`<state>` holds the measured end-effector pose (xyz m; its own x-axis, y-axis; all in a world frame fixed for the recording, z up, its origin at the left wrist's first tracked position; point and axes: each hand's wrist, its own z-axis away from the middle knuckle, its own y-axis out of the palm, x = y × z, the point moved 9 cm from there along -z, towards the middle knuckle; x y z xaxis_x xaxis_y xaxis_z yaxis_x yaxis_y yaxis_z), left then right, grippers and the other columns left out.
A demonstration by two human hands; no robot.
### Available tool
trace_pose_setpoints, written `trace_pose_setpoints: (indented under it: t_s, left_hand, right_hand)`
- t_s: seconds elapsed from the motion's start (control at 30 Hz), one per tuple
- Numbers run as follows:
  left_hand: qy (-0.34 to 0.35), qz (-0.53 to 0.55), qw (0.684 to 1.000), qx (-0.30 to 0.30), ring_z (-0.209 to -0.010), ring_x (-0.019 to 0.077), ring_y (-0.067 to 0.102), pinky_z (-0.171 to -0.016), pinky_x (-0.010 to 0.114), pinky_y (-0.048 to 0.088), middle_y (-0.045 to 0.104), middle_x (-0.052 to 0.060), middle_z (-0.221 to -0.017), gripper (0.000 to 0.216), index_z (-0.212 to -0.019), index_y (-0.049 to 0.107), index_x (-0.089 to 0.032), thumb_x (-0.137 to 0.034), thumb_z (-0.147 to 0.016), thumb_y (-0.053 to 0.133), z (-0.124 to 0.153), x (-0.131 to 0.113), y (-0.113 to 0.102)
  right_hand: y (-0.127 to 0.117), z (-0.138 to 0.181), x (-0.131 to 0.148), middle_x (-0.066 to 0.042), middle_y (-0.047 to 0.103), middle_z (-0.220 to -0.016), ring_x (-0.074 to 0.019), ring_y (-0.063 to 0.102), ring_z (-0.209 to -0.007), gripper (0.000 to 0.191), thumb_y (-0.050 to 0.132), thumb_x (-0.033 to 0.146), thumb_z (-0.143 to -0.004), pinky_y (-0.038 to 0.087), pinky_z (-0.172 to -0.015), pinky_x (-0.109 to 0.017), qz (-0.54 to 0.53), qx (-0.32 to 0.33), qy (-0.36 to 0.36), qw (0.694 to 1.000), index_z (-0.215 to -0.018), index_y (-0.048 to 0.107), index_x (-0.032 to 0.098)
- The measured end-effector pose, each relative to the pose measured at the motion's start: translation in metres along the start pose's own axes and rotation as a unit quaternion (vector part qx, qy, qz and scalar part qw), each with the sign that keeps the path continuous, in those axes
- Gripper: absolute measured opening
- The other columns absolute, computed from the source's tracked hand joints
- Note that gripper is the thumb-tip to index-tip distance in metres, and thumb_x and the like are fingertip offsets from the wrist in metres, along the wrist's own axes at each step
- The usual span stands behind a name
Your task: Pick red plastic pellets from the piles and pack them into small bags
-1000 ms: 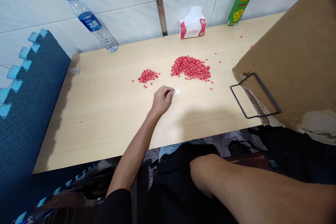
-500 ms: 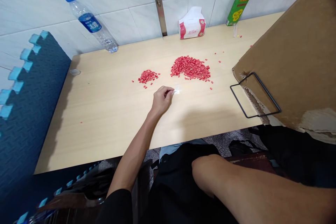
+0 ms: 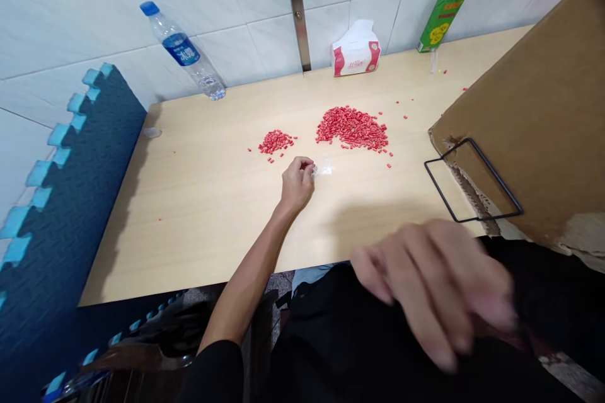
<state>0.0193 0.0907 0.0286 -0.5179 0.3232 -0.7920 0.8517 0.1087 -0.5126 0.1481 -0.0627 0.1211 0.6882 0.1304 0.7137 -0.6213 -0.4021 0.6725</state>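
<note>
My left hand (image 3: 299,184) rests over the table with thumb and forefinger pinched on a small clear plastic bag (image 3: 324,167). The bag lies nearly flat on the wood and catches the light. Behind it spreads a large pile of small red pellets (image 3: 357,128), with a smaller pile of red pellets (image 3: 276,141) to its left. My right hand (image 3: 432,283) is close to the camera, over my lap at the table's front edge. It is blurred by motion, its fingers apart and nothing visible in them.
Along the tiled wall stand a plastic bottle (image 3: 184,50), a tissue pack (image 3: 356,53) and a green drink carton (image 3: 439,22). A cardboard sheet (image 3: 534,113) with a black wire frame (image 3: 472,179) borders the right; blue foam mats (image 3: 80,176) border the left. A few stray pellets lie on the table (image 3: 212,201).
My right hand has swung into view over my lap, where only the arm and knee-like bend showed before. My left hand keeps its pinch on the bag. The whole view has shifted slightly.
</note>
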Motion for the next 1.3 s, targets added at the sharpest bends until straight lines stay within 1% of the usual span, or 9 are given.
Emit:
trace_pose_setpoints:
  t_s: [0.07,0.1,0.2,0.33,0.47,0.63,0.8,0.93,1.3]
  left_hand:
    - [0.014,-0.009,1.0,-0.02,-0.082,0.0164,0.061,-0.077,0.029,0.048,0.064,0.004,-0.084,0.009,-0.087,0.059,-0.019,-0.018,-0.085,0.051,0.0,-0.004,-0.005]
    - [0.024,-0.017,0.999,-0.035,-0.085,0.017,0.06,-0.079,0.03,0.048,0.063,0.005,-0.087,0.008,-0.085,0.06,-0.019,-0.018,-0.085,0.052,0.0,-0.005,-0.008]
    - [0.035,-0.013,0.998,-0.056,-0.086,0.0169,0.06,-0.081,0.03,0.048,0.063,0.005,-0.087,0.008,-0.082,0.062,-0.018,-0.022,-0.084,0.055,-0.001,-0.004,-0.013]
    - [-0.019,0.087,0.995,-0.034,-0.078,0.0145,0.062,-0.076,0.028,0.05,0.065,0.003,-0.083,0.012,-0.087,0.064,-0.018,-0.028,-0.083,0.058,-0.002,0.015,-0.005]
    - [-0.068,0.165,0.983,-0.031,-0.075,0.0138,0.062,-0.073,0.027,0.051,0.066,0.003,-0.081,0.014,-0.086,0.064,-0.017,-0.029,-0.081,0.06,-0.003,0.027,0.0]
    - [-0.082,0.193,0.975,-0.07,-0.074,0.0132,0.06,-0.072,0.026,0.05,0.065,0.002,-0.079,0.015,-0.082,0.063,-0.016,-0.03,-0.078,0.062,-0.004,0.029,-0.008]
    - [-0.054,0.185,0.976,-0.098,-0.08,0.0138,0.06,-0.077,0.028,0.05,0.063,0.003,-0.083,0.014,-0.082,0.062,-0.017,-0.031,-0.081,0.061,-0.002,0.018,-0.015]
    - [-0.032,0.157,0.983,-0.092,-0.083,0.0143,0.061,-0.079,0.028,0.051,0.062,0.004,-0.086,0.016,-0.082,0.062,-0.018,-0.033,-0.083,0.06,0.001,0.01,-0.016]
    - [-0.073,0.22,0.971,-0.05,-0.075,0.0131,0.063,-0.07,0.026,0.052,0.067,0.003,-0.082,0.017,-0.084,0.064,-0.018,-0.034,-0.081,0.062,0.001,0.021,-0.003]
  right_hand:
    - [-0.015,-0.013,0.001,0.009,0.043,-0.042,-0.0116,0.05,-0.04,0.026,0.06,0.051,-0.083,0.047,-0.064,-0.032,-0.022,-0.059,-0.037,0.997,-0.073,0.056,0.028]
    - [-0.027,-0.019,-0.001,0.009,0.043,-0.042,-0.0112,0.047,-0.039,0.019,0.056,0.044,-0.087,0.046,-0.063,-0.031,-0.027,-0.104,-0.05,0.993,-0.077,0.056,0.027]
    - [-0.064,-0.038,-0.02,0.005,0.057,-0.056,-0.0131,0.055,-0.051,0.013,0.058,0.036,-0.086,0.046,-0.062,-0.03,0.0,-0.21,-0.042,0.977,-0.082,0.054,0.024]
    - [-0.1,-0.069,-0.038,0.003,0.064,-0.067,-0.0122,0.06,-0.058,0.018,0.062,0.036,-0.082,0.047,-0.061,-0.027,0.057,-0.258,-0.031,0.964,-0.082,0.051,0.022]
    - [-0.117,-0.102,-0.043,0.005,0.062,-0.064,-0.0097,0.06,-0.054,0.022,0.063,0.039,-0.08,0.047,-0.06,-0.024,0.106,-0.25,-0.022,0.962,-0.082,0.049,0.022]
    - [-0.126,-0.126,-0.055,0.004,0.063,-0.065,-0.0075,0.057,-0.049,0.026,0.068,0.041,-0.075,0.043,-0.053,-0.02,0.12,-0.238,-0.018,0.964,-0.08,0.054,0.02]
    - [-0.122,-0.126,-0.078,0.004,0.063,-0.066,-0.0089,0.06,-0.052,0.027,0.07,0.04,-0.072,0.045,-0.053,-0.021,0.062,-0.205,0.003,0.977,-0.081,0.055,0.02]
    - [-0.122,-0.125,-0.086,0.005,0.061,-0.063,-0.0094,0.059,-0.051,0.026,0.069,0.04,-0.073,0.043,-0.049,-0.021,0.056,-0.189,0.019,0.98,-0.081,0.053,0.021]
    - [-0.129,-0.125,-0.092,0.004,0.06,-0.059,-0.0095,0.058,-0.048,0.033,0.064,0.051,-0.078,0.048,-0.052,-0.023,0.163,-0.186,0.003,0.969,-0.076,0.056,0.019]
